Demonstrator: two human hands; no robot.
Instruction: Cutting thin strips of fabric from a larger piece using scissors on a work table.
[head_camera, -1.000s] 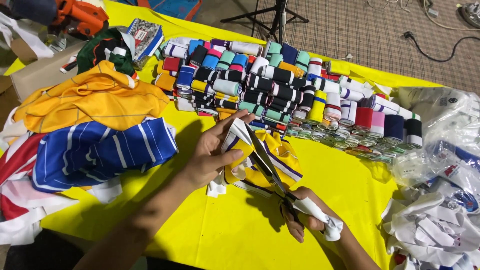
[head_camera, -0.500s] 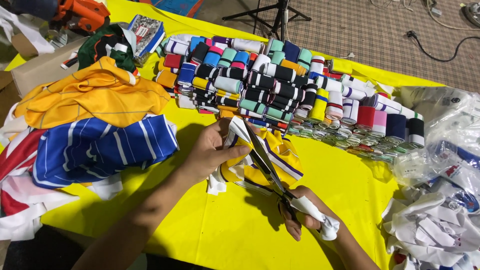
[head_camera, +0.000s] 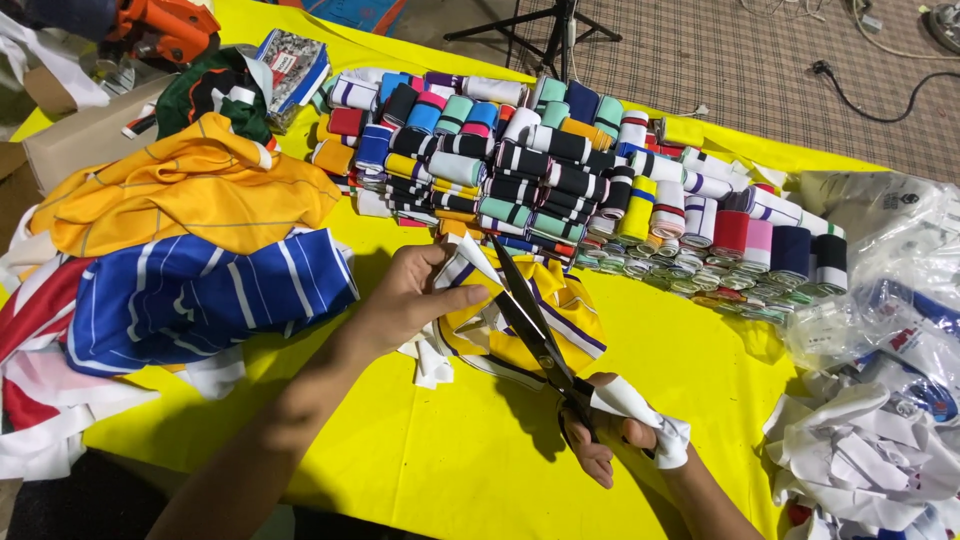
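Note:
My left hand (head_camera: 410, 295) pinches the edge of a yellow fabric piece with purple and white stripes (head_camera: 545, 320) that lies on the yellow table (head_camera: 450, 460). My right hand (head_camera: 620, 440) grips black scissors (head_camera: 530, 315) whose handles are wrapped in white cloth. The blades are parted and point away from me, over the fabric right beside my left fingers. White trimmed scraps (head_camera: 430, 360) lie under my left hand.
Several rolled striped ribbed bands (head_camera: 560, 180) are stacked in rows behind the fabric. Folded garments lie at the left: yellow (head_camera: 190, 190), blue striped (head_camera: 200, 295) and red-white (head_camera: 40, 340). Plastic bags and white cuttings (head_camera: 880, 430) fill the right side. An orange tool (head_camera: 160, 30) sits far left.
The scissors' blades have shifted slightly along the striped fabric edge, and my left hand has adjusted its pinch. Everything else stays in place.

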